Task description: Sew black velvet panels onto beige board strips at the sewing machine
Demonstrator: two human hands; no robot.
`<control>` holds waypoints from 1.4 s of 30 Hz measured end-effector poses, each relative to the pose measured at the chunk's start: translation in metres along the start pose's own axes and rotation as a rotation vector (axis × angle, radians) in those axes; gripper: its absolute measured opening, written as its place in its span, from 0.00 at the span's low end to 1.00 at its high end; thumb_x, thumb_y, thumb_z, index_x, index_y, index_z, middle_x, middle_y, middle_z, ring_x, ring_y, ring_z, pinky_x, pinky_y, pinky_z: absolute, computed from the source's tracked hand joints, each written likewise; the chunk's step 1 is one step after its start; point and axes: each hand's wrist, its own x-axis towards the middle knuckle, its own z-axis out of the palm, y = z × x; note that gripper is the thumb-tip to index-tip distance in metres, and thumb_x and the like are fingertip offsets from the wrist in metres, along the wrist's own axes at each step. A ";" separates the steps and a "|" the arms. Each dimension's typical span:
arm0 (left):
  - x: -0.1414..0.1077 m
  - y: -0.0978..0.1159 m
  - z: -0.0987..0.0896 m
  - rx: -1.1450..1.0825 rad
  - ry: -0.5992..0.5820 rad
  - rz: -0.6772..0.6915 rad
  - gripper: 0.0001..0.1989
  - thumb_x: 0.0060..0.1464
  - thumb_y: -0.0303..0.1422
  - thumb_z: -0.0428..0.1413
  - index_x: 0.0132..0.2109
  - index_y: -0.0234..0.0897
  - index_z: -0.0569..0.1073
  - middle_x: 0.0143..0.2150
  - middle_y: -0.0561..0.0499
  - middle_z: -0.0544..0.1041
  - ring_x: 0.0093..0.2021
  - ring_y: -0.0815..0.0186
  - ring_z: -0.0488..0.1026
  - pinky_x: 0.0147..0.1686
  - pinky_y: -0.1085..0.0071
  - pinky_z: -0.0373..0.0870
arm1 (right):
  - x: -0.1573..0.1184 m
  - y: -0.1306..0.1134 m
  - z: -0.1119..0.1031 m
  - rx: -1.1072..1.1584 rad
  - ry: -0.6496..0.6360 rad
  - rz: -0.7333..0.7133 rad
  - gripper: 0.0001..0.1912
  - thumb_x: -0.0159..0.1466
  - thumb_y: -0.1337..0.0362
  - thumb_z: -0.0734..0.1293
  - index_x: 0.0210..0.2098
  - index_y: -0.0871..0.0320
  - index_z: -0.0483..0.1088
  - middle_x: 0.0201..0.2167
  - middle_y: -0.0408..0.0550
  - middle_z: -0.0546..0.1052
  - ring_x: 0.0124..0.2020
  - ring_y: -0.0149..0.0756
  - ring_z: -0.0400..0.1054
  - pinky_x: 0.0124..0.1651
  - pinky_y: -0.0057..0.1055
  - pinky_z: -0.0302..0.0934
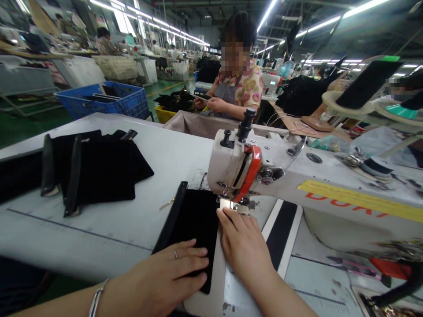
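A black fabric panel [194,215] lies on the sewing machine's bed, with a dark strip [172,211] along its left side. My left hand [165,273] rests flat on the panel's near part, fingers spread and a ring on one. Close to the presser foot, my right hand [243,242] has its fingers bent and together, the tips at the panel's right edge. What lies under those fingertips is partly hidden. The white sewing machine head [228,163], with a red guard [249,171], stands just beyond them.
More black panels [102,171] with dark strips lie at the left on the white table [178,149]. A small gold tool [167,203] is beside the strip. Across the table a co-worker [236,83] handles a piece. A blue crate [125,105] stands at the far left, thread cones [366,83] at right.
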 end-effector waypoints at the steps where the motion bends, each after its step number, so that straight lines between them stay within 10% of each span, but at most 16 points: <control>1: -0.001 -0.003 0.004 -0.018 0.012 -0.005 0.20 0.59 0.23 0.52 0.57 0.36 0.72 0.60 0.48 0.72 0.65 0.63 0.63 0.69 0.61 0.56 | 0.000 0.000 0.000 0.002 0.001 -0.002 0.24 0.69 0.70 0.58 0.63 0.60 0.62 0.53 0.53 0.72 0.51 0.48 0.63 0.53 0.46 0.58; 24: 0.036 -0.074 0.020 0.086 0.100 0.017 0.13 0.64 0.26 0.51 0.53 0.35 0.73 0.57 0.50 0.74 0.62 0.64 0.66 0.69 0.62 0.50 | 0.001 0.002 -0.001 0.033 -0.018 -0.007 0.25 0.67 0.70 0.62 0.64 0.58 0.62 0.56 0.51 0.70 0.50 0.46 0.63 0.53 0.45 0.58; 42: 0.081 -0.106 0.013 0.046 0.162 -0.184 0.12 0.64 0.23 0.49 0.45 0.35 0.77 0.49 0.49 0.77 0.55 0.63 0.72 0.59 0.66 0.66 | 0.005 0.002 0.000 -0.025 -0.062 0.033 0.27 0.67 0.70 0.61 0.65 0.59 0.61 0.58 0.52 0.69 0.50 0.48 0.63 0.51 0.46 0.59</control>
